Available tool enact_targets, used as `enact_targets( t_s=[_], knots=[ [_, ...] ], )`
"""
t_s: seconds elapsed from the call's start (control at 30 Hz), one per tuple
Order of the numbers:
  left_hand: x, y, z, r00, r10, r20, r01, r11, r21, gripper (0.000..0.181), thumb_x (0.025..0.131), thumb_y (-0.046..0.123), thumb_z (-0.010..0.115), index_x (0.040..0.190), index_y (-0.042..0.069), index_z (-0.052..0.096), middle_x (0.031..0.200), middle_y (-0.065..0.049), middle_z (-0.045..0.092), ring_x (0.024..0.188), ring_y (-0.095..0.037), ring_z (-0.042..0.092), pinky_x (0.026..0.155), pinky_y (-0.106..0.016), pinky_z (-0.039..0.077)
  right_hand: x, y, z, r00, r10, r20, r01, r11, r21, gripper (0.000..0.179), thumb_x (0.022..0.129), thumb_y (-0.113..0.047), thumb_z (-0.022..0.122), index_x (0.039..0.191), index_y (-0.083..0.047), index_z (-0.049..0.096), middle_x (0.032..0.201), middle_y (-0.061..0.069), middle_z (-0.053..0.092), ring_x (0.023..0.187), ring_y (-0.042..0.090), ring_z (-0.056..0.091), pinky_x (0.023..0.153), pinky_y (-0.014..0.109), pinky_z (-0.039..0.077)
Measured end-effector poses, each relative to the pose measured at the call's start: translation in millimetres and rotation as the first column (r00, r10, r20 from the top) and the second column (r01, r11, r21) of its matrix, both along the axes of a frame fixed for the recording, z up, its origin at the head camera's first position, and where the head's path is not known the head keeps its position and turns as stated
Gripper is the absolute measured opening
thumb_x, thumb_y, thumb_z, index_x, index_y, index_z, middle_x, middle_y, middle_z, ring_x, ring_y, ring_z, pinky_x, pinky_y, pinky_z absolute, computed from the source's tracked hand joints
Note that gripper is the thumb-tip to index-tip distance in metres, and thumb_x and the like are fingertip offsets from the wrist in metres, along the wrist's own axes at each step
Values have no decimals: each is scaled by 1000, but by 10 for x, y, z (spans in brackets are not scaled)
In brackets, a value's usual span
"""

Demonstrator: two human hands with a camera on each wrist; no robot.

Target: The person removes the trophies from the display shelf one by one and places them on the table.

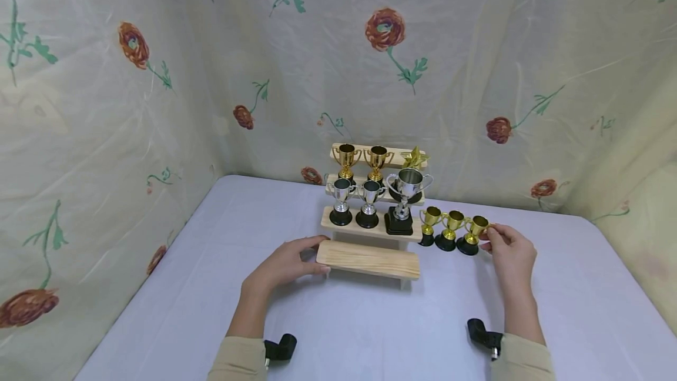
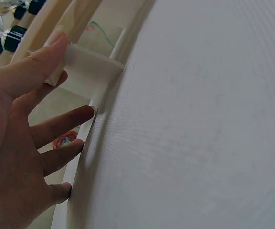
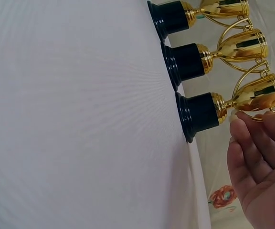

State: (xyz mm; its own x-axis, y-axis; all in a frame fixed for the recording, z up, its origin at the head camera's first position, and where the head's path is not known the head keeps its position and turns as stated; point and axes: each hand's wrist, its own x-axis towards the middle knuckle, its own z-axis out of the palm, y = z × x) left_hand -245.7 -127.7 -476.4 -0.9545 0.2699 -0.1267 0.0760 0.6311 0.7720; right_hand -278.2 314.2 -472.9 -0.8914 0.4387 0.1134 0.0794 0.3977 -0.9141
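Observation:
A tiered wooden display stand stands on the table. My left hand holds the left end of its lowest step, with the thumb over the board and the other fingers spread beside it. To the right of the stand, three small gold trophy cups with black bases stand upright in a row. My right hand pinches the outer handle of the rightmost gold trophy cup, whose base rests on the cloth. The middle gold cup stands close beside it.
Two silver cups and a larger silver trophy stand on the second step. Behind them are two gold cups and a gold star trophy. A white cloth covers the table; a flowered curtain hangs behind.

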Motion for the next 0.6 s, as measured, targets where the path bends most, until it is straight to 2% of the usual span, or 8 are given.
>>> enact_targets(
  t_s=[0.43,0.6],
  knots=[
    [4,10,0,1000,10,15,-10,1000,-9,70,76,53,80,140,40,55,150,7,51,146,-25,39,117,-61,33,14,-13,6,999,5,36,-6,1000,27,38,101,-19,54,134,-1,59,82,-8,74,61,-2,66,61,13,55],
    [-4,8,4,1000,7,7,-7,1000,-6,70,76,53,79,140,40,54,150,7,52,146,-25,40,117,-61,33,10,-13,13,1000,9,25,-9,1000,20,39,101,-18,54,135,-1,58,81,-11,73,61,-2,66,61,12,55]
  ],
)
